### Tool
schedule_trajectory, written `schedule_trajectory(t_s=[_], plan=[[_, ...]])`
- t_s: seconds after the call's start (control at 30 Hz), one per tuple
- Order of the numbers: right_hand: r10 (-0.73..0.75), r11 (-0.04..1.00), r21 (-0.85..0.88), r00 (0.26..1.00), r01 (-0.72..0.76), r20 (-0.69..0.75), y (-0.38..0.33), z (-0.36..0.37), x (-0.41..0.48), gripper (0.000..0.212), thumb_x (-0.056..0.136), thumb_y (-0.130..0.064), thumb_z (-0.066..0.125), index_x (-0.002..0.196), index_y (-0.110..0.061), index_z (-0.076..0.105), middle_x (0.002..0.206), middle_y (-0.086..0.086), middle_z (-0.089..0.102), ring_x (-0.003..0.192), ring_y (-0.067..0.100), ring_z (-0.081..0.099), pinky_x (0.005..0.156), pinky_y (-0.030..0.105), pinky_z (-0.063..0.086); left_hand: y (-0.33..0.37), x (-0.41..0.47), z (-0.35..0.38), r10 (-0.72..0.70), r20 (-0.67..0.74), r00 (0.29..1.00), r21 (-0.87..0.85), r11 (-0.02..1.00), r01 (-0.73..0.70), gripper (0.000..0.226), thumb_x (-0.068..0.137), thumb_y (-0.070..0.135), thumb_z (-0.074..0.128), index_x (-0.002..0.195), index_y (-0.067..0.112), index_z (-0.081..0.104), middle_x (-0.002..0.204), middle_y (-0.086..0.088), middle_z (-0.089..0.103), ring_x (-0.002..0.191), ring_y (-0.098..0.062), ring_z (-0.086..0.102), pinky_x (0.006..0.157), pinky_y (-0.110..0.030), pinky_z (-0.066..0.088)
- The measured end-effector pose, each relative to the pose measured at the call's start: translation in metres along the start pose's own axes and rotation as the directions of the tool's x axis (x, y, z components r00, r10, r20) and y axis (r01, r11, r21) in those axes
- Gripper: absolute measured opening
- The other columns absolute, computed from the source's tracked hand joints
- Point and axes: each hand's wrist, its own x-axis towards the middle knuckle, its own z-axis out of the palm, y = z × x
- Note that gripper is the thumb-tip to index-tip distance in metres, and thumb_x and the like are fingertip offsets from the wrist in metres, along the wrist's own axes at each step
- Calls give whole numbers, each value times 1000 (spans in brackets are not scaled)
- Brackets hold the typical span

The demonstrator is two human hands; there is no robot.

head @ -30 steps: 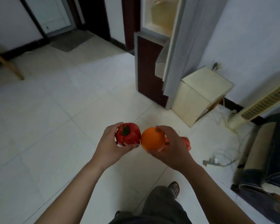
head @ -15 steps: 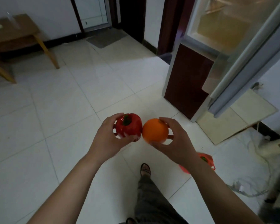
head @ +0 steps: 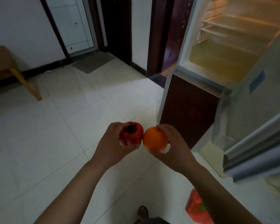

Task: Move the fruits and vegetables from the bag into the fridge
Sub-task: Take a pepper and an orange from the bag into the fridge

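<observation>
Holding red pepper (head: pixel 132 135) left, orange (head: pixel 154 141) right, near open fridge (head: pixel 225 62).

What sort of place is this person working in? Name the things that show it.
Probably a room in a home: an open fridge with lit shelves, a tiled floor, a doormat at a door.

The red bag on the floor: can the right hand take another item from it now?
Probably not yet. The right hand is already full with the orange, and the red bag lies low on the floor, under that forearm.
</observation>
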Motion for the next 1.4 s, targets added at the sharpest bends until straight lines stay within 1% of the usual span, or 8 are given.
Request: schedule_trajectory(t_s=[0.2, 0.33, 0.53, 0.83, 0.97, 1.07, 1.23, 1.4], plan=[[55, 998, -27, 995, -58, -78, 23, -25, 94, 82, 66, -44, 80, 134, -31, 37, 138, -9, 39, 114, 5, 37, 95, 30, 42, -8, 118, 12, 68, 57, 996, 2, 998, -68, 86, 51, 67, 56, 124, 20, 51, 116, 6, 50, 104, -7, 48, 81, -17, 46], [112, 993, -21, 988, -115, -110, 49, -39, 156, 81, 67, -44, 80, 135, -35, 35, 139, -12, 36, 116, 6, 37, 94, 35, 48, -12, 206, 27, 108, 128, 986, -26, 994, -106, 73, 63, 45, 80, 124, 17, 51, 120, -2, 54, 106, -11, 48, 85, -23, 47], [172, 984, 3, 944, -178, -280, 87, -63, 260, 80, 67, -39, 81, 135, -33, 38, 139, -13, 37, 123, 12, 41, 95, 33, 45, -13, 359, 48, 255, 239, 937, -41, 967, -252, 72, 64, 36, 82, 126, 20, 49, 125, 0, 52, 108, -7, 46, 85, -18, 42], [251, 954, -18, 833, -298, -493, 140, -129, 365, 72, 64, -49, 75, 119, -52, 29, 123, -40, 23, 110, -16, 34, 83, 2, 30, 41, 537, 101, 411, 413, 813, -125, 910, -396, 74, 64, 40, 80, 127, 33, 43, 131, 7, 45, 118, -12, 45, 96, -38, 48], [292, 931, -18, 774, -364, -562, 183, -183, 395, 76, 65, -45, 77, 131, -34, 40, 129, -20, 32, 117, 9, 42, 89, 29, 49, 89, 597, 147, 483, 408, 775, -201, 876, -439, 72, 65, 38, 80, 126, 35, 42, 125, 14, 43, 113, -5, 43, 88, -24, 43], [227, 936, -60, 728, -346, -647, 216, -228, 418, 76, 63, -44, 76, 130, -29, 44, 127, -17, 38, 115, 9, 46, 91, 38, 49, 128, 642, 179, 577, 361, 733, -222, 817, -533, 73, 63, 39, 81, 126, 34, 44, 118, 17, 40, 109, -3, 43, 84, -22, 37], [94, 965, -98, 667, -245, -739, 252, -300, 456, 69, 63, -50, 71, 125, -37, 44, 124, -28, 41, 114, 4, 48, 86, 38, 52, 189, 706, 219, 666, 290, 687, -220, 745, -629, 77, 61, 40, 83, 127, 31, 45, 123, 12, 45, 108, -5, 43, 77, -11, 35], [29, 964, -140, 611, -228, -791, 268, -359, 480, 68, 67, -42, 74, 128, -28, 47, 127, -17, 46, 113, -5, 45, 85, 23, 50, 236, 747, 235, 735, 168, 657, -254, 676, -692, 75, 61, 37, 82, 126, 27, 47, 119, 13, 44, 108, -6, 43, 74, -7, 36]])
